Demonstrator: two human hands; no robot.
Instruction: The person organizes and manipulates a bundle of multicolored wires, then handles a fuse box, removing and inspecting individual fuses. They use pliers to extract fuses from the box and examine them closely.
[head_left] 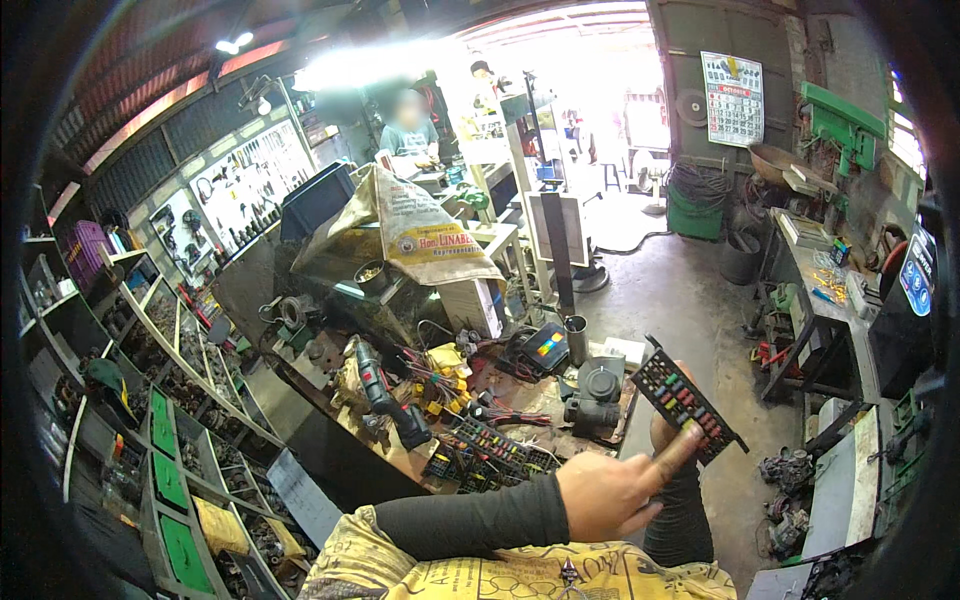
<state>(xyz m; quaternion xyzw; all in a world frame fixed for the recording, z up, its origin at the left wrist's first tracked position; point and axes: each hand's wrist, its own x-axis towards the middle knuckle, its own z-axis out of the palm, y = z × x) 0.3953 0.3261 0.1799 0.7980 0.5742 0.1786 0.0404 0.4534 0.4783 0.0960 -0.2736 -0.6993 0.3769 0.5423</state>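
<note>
Black rectangular plastic fuse panel (pixel 684 396) with multicoloured fuses (pixel 708 424) tilts, gripped by my right hand (pixel 661 433), probably to present its face to the extended index finger of my otherwise loose left hand (pixel 606 492).

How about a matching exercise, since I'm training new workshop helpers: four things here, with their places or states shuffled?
Things:
1. fuse panel
2. left hand
3. calendar
4. power tool

Places or states:
A. hung up, at the picture's upper right
B. lying down, partly red
C. held up in the right hand
D. one finger extended over coloured fuses

Pairs: 1-C, 2-D, 3-A, 4-B.
</note>
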